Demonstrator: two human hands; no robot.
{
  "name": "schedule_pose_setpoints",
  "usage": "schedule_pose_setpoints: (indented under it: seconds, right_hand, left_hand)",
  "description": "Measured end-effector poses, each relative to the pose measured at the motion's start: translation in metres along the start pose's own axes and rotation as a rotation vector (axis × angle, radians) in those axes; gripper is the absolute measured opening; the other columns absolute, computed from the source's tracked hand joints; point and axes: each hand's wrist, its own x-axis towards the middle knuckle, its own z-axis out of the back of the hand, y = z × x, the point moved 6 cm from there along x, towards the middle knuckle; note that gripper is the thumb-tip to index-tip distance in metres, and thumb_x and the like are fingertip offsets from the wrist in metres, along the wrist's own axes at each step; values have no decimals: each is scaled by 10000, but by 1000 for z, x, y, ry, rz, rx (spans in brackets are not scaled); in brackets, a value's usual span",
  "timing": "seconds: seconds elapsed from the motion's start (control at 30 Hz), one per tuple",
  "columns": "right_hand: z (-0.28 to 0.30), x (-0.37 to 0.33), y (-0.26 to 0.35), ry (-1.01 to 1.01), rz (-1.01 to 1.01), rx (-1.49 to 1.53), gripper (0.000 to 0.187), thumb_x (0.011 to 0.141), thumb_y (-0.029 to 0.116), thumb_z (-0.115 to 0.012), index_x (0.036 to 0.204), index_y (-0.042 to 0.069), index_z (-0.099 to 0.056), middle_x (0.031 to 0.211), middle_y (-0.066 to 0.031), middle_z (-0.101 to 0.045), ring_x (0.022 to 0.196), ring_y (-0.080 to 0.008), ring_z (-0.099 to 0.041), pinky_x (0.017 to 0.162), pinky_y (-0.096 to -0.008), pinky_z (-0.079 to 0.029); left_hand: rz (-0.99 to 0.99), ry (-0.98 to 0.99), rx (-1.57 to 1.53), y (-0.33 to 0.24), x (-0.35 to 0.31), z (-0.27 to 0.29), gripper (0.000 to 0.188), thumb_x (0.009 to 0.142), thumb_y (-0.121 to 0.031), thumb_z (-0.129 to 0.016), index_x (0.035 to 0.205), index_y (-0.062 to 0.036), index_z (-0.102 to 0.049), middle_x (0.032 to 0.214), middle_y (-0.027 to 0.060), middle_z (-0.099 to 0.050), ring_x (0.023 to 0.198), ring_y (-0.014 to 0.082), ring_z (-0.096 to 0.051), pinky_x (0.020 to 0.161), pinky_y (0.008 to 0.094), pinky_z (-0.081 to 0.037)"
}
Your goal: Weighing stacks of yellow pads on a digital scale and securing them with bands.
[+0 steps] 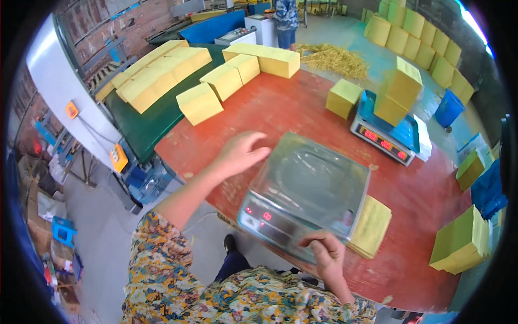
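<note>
In the middle of the red table (259, 113) stands a digital weighing scale (310, 178) with a clear cover over its plate and a lit red display; no stack rests on it. My left hand (244, 154) hovers by the scale's far left side, empty, fingers apart and slightly curved. Over the scale's front right corner is my right hand (325, 252), its fingers curled in and nothing visible in them. A flat stack of yellow paper (372, 227) lies against the scale's right side, partly hidden by it.
A second scale (383, 141) at the far right carries yellow paper blocks (399, 89), with another block (343, 98) beside it. More blocks (237, 81) line the far left edge and the green surface (140, 127). Blocks (461, 243) stand at right. A person (286, 21) stands beyond.
</note>
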Motion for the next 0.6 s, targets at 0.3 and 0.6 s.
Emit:
schedule_pose_setpoints:
  seconds: [0.3, 0.6]
  right_hand:
    - [-209, 89, -40, 384, -344, 118, 199, 965, 47, -533, 1125, -39, -615, 990, -61, -657, 928, -122, -606, 850, -268, -492]
    - [-245, 104, -99, 310, -486, 265, 209, 977, 53, -533, 1155, -29, -608, 1060, -78, -656, 1006, -149, -625, 928, -294, -504]
  left_hand:
    - [436, -237, 632, 247, 33, 162, 1060, 691, -477, -803, 1502, -48, -273, 1554, 239, -249, 1441, 370, -260, 1132, 572, -260]
    - [404, -44, 681, 283, 84, 148, 1116, 670, -546, -783, 1546, -171, -204, 1571, 238, -210, 1462, 385, -192, 1132, 613, -216]
